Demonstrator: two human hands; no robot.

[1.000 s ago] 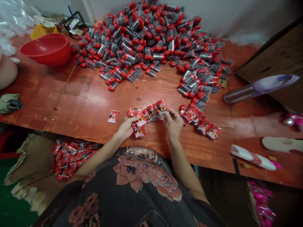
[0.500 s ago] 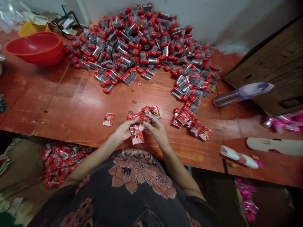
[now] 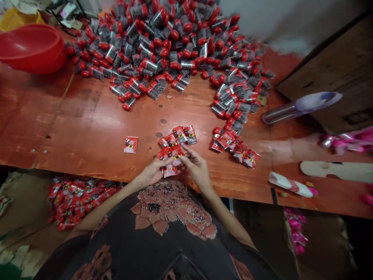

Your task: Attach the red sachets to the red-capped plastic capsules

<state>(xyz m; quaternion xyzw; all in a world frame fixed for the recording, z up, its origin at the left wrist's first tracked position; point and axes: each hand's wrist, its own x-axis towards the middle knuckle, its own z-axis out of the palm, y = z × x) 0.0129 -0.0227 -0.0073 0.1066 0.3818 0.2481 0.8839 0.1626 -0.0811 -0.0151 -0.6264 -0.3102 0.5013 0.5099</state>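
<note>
My left hand and my right hand both pinch a strip of red foil sachets just above the near table edge. One sachet hangs below my left hand. More joined sachets lie on the wood just beyond my fingers, and I cannot tell whether they connect to the held strip. A single sachet lies to the left of my hands. A loose group of sachets lies to the right, against a large heap of red-capped clear capsules.
The red wooden table holds a red plastic basin at back left and a lilac-capped tube at right. A cardboard box of red sachets sits below the near edge. Pink foil items lie at far right.
My hands have drawn closer together and the held strip looks more bunched. The whole scene has shifted slightly up and left in view as my head moved.
</note>
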